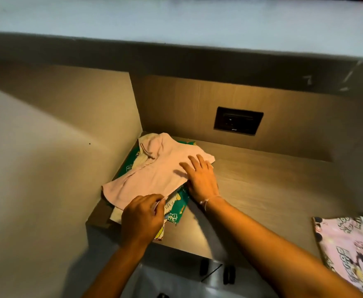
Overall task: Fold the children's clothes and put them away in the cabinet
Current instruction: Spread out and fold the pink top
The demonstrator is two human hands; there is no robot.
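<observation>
Now left hand (142, 216) pinches one pink shirt (154, 168) at its hem; right hand (200, 179) lies spread flat on it. One green garment (182, 202) lies under both hands.

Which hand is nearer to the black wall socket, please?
Right. The right hand lies flat on the pink garment below the socket; the left hand pinches its near edge, farther off.
</observation>
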